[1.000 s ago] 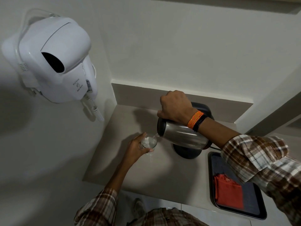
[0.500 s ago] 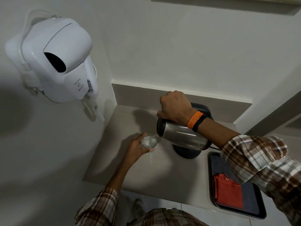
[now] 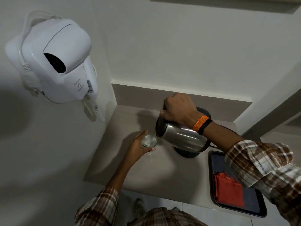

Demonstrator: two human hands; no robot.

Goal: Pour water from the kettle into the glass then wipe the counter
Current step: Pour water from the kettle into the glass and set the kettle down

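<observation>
Nearest the camera, 2 plaid sleeves (image 3: 267, 167) reach out over the beige tabletop (image 3: 156, 173). At the near right corner a dark tray (image 3: 254, 207) carries a folded red cloth (image 3: 228, 190), the likely wiper for the second half of the task; it lies untouched, well apart from the pour

Further in, the left hand (image 3: 138, 147) is wrapped around a small clear glass (image 3: 149, 141), fingers curled about its wall, rim up and close under the spout. Whether the glass rests on the tabletop or is lifted just off it cannot be told. Water already shows inside, with a thin stream dropping in

Beyond it, the right hand (image 3: 178, 110) is clamped on the handle of the steel electric kettle (image 3: 182, 137), which is tipped left with its spout just over the rim. Its black base (image 3: 187, 154) sits beneath, cord trailing right

The pour seems well under way, so the care now is in the finish: hold the tilt shallow so the stream stays thin, keep the glass steady and centred below the spout, and roll the kettle upright before the level nears the brim. A small glass will fill fast, and a late stop would likely spill over the fingers

On the far left wall hangs a white wall-mounted hair dryer (image 3: 55, 62), clear of the work
</observation>
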